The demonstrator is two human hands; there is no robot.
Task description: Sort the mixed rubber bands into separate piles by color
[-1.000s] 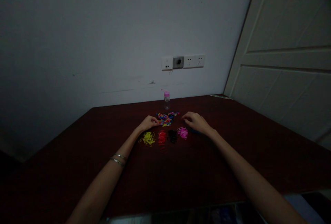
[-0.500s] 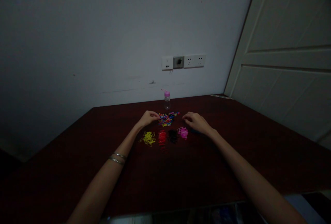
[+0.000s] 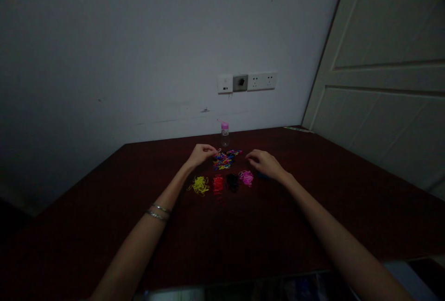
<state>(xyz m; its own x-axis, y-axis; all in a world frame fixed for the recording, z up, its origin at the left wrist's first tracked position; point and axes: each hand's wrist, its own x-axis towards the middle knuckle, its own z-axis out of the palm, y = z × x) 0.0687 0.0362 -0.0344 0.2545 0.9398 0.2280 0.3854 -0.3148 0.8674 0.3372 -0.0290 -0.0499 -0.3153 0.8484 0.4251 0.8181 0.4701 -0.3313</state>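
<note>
Left hand (image 3: 202, 153), fingertips pinched together at the mixed-colour pile (image 3: 223, 160).

Glossy, smooth, wood-like tabletop (image 3: 264, 240)

On the dark reddish-brown wooden table (image 3: 278, 227), a clear bottle with a pink cap (image 3: 225, 137) stands behind the multicoloured pile of small bands (image 3: 223, 159); before that pile, left to right, lie the yellow, red, black and pink band piles.
</note>
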